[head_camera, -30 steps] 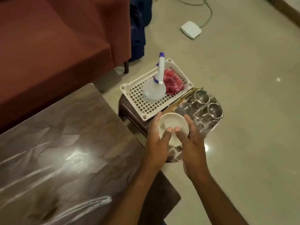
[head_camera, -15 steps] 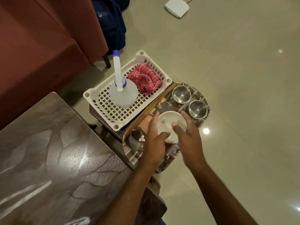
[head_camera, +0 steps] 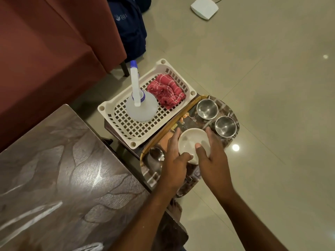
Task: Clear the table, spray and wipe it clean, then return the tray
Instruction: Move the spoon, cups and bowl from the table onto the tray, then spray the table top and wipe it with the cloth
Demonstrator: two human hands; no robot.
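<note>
Since a second ago, your hands have carried the white bowl (head_camera: 193,142) further across the tray (head_camera: 189,121), so that it now lies nearer the steel cups (head_camera: 207,108). Your left hand (head_camera: 174,160) grips the bowl's left side, thumb on the near rim and fingers straight along the wall. Your right hand (head_camera: 212,160) grips the right side, thumb hooked over the rim into the bowl, fingers round the outside. The bowl is over the middle of the tray; whether it touches the tray cannot be told. Both cups stand upright, side by side, at the tray's far right edge. A further steel item (head_camera: 156,153), its kind unclear, lies at the tray's left edge. The tray lies off the bench (head_camera: 63,169), just beyond its right edge, beside a white basket (head_camera: 130,131) on a low dark stand (head_camera: 108,125). In the basket, the spray bottle (head_camera: 141,109) stands upright and the red cloth (head_camera: 165,91) lies crumpled just beside it, at the far end.
</note>
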